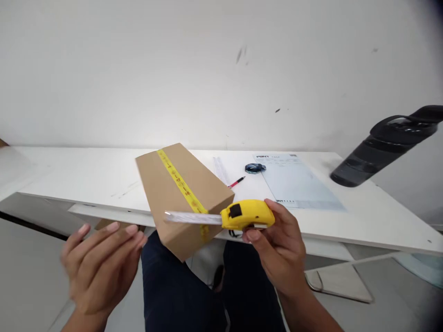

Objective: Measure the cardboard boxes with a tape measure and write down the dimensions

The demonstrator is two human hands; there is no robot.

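Note:
My right hand [282,249] is closed on a yellow tape measure [254,213], gripping it at its right end. A length of pale blade, blurred, sticks out of it to the left, in front of a brown cardboard box [155,184]. Yellow printed tape [180,182] runs across the top of the box and down its near side. The box lies tilted at the front edge of the desk, partly over it. To the left of the box my left hand [104,267] is raised, fingers stretched out, holding nothing.
A white desk [69,170] runs along the wall. Behind the tape measure lie a clear ruler [220,169], a red and black pen [237,181], a small dark blue object [255,168] and a printed plastic sheet [297,180]. A dark bottle [374,152] stands at the right.

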